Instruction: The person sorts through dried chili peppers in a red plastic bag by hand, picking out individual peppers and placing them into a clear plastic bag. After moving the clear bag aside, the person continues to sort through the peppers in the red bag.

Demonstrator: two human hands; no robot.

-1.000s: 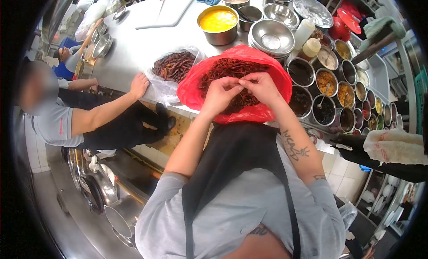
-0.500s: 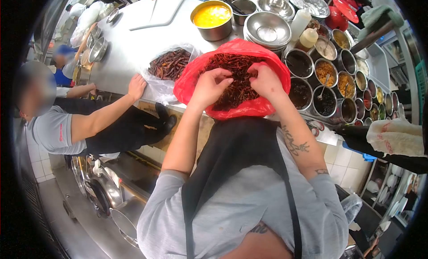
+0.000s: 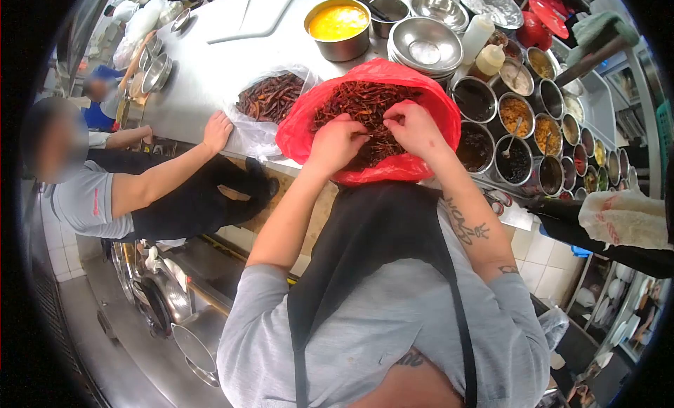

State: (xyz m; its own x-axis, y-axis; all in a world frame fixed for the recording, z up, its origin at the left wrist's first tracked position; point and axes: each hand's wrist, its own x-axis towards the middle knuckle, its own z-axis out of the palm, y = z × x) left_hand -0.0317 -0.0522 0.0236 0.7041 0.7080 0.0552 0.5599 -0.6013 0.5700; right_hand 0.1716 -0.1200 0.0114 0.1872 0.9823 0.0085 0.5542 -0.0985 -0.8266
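A red plastic bag (image 3: 293,130) stands wide open at the counter's front edge, full of dried red chillies (image 3: 365,102). Over its near part are both of my hands, close together. My left hand (image 3: 338,142) has its fingertips pinched at the chillies. My right hand (image 3: 413,128) is also pinched, thumb against fingers, just right of it. What the fingertips hold is too small to make out. To the left, a clear plastic bag (image 3: 247,137) holds larger dark dried chillies (image 3: 270,97).
A pot of yellow liquid (image 3: 338,23), stacked metal bowls (image 3: 425,44) and squeeze bottles (image 3: 489,59) stand behind. Several containers of sauces and toppings (image 3: 516,116) fill the right. At left, a co-worker's hand (image 3: 217,130) rests on the counter edge (image 3: 184,130).
My hands have drawn slightly back toward me inside the red bag, uncovering more chillies behind them. The view has shifted slightly.
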